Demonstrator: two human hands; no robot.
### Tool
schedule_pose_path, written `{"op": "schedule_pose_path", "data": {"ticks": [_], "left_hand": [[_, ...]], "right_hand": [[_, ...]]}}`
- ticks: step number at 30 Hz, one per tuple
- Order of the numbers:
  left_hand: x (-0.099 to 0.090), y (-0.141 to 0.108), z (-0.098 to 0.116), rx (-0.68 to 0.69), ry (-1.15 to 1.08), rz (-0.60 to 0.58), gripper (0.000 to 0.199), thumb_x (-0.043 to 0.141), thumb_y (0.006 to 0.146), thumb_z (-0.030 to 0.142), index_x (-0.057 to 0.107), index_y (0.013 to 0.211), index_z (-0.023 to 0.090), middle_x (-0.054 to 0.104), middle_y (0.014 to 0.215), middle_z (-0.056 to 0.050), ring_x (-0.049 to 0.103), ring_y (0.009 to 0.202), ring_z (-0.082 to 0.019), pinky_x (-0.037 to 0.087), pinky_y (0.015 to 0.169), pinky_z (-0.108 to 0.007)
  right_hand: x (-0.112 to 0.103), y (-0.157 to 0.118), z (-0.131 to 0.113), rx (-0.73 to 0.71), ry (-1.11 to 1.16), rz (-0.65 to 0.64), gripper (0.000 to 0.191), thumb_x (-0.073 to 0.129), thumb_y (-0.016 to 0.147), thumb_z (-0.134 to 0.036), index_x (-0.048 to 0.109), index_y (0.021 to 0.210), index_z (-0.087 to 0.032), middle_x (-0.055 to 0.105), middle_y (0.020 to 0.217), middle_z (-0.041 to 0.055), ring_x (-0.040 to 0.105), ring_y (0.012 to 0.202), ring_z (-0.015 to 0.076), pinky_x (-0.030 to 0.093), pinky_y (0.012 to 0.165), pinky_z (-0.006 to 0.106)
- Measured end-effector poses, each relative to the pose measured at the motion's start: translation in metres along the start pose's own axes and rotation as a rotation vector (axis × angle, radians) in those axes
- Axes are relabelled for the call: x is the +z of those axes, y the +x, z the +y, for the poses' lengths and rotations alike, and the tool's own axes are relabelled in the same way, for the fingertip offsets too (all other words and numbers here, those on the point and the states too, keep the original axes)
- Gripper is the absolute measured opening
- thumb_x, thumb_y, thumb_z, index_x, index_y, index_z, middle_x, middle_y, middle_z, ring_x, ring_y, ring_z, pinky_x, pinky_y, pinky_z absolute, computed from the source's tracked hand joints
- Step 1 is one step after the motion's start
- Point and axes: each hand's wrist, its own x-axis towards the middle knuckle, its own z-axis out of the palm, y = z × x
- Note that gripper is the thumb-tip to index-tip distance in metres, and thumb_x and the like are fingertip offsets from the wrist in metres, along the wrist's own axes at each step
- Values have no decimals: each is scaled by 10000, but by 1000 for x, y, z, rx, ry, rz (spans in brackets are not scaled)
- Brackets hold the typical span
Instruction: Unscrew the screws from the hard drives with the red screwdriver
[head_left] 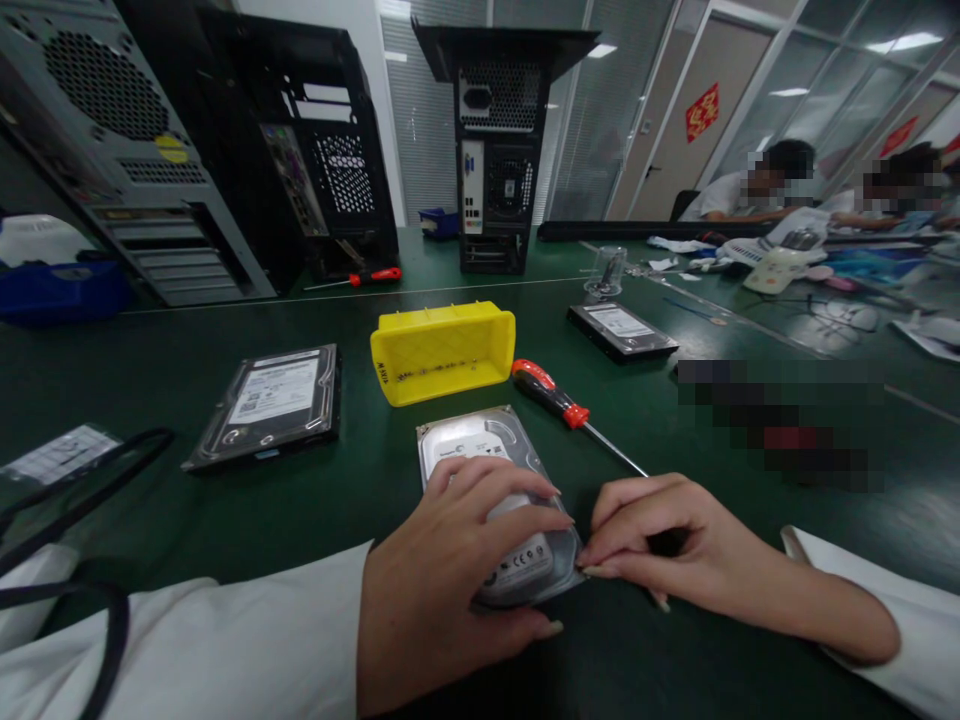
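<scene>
A silver hard disk drive (pixel 476 432) with a white label lies flat on the green table in front of me. My left hand (pixel 442 570) is laid across it, fingers over its top and thumb by the near edge, holding it. At the drive's near right corner, my right hand (pixel 682 535) has thumb and fingers pinched together. Whatever sits between those fingertips is too small or hidden to make out. Just beyond the right hand lies a red and black screwdriver (pixel 551 393), its shaft tip hidden behind the fingers.
A yellow bin (pixel 442 350) with small screws stands behind the drive. Other hard drives lie left (pixel 274 400) and right (pixel 622 330). Computer cases (pixel 495 150) stand at the back, near another screwdriver (pixel 375 275). A black cable (pixel 112 600) loops at left. People sit far right.
</scene>
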Motion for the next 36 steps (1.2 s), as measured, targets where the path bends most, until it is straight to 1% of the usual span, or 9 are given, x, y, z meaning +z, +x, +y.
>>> {"op": "schedule_pose_path", "data": {"ticks": [2,5,9,12,16,19,22,26,36], "left_hand": [[0,0,0,5,3,-2,568,771,667,276,513,1174,279,512,1255,-3,414,1161,-229,258,1000,-376],[0,0,0,3,3,-2,562,770,667,274,518,1169,278,515,1252,-6,415,1159,-231,261,996,-372],[0,0,0,-7,2,1,562,773,666,266,521,1168,287,515,1252,4,415,1159,-223,256,1000,-362],[0,0,0,-7,1,-9,563,773,665,274,522,1168,287,511,1259,3,414,1162,-224,265,996,-363],[1,-1,0,-9,-3,1,559,772,665,263,524,1166,281,518,1255,-7,417,1163,-229,265,1005,-370],[1,-1,0,-16,-3,16,556,774,663,256,528,1162,280,523,1250,-9,421,1162,-231,268,1008,-374],[0,-1,1,-5,-2,10,539,758,680,262,527,1167,273,524,1251,-14,419,1168,-230,270,1010,-376],[0,-1,1,-11,0,8,524,745,691,252,528,1168,271,527,1248,-19,420,1169,-232,269,1010,-384],[0,-2,1,-5,0,9,544,749,682,234,519,1174,273,521,1252,-11,418,1168,-231,253,1019,-402]], "right_hand": [[1,-1,0,-23,-60,24,123,629,794,-218,726,867,-196,626,770,38,573,648,66,435,556,153],[1,-1,1,-32,-86,37,120,640,786,-229,714,871,-188,629,776,37,577,659,74,429,571,167],[2,-2,2,-27,-143,64,129,615,807,-245,702,851,-160,618,764,36,497,537,40,403,532,170],[2,-2,1,-39,-202,100,122,594,823,-237,688,845,-161,620,775,36,475,521,36,391,515,169],[0,-8,-2,-164,-270,143,88,604,811,-157,665,863,-192,610,788,15,540,602,47,414,542,159],[-1,-16,-8,-297,-394,139,166,624,788,-112,648,926,-201,618,824,8,593,711,59,441,599,157],[0,-22,-12,-364,-553,126,211,623,796,-131,644,990,-210,638,862,6,614,773,71,453,651,178],[2,-21,-13,-395,-641,136,215,579,836,-171,644,1034,-226,648,864,3,623,761,76,458,640,193],[3,-18,-8,-386,-655,110,276,569,844,-172,608,1110,-238,646,907,10,625,791,79,460,641,187]]}}
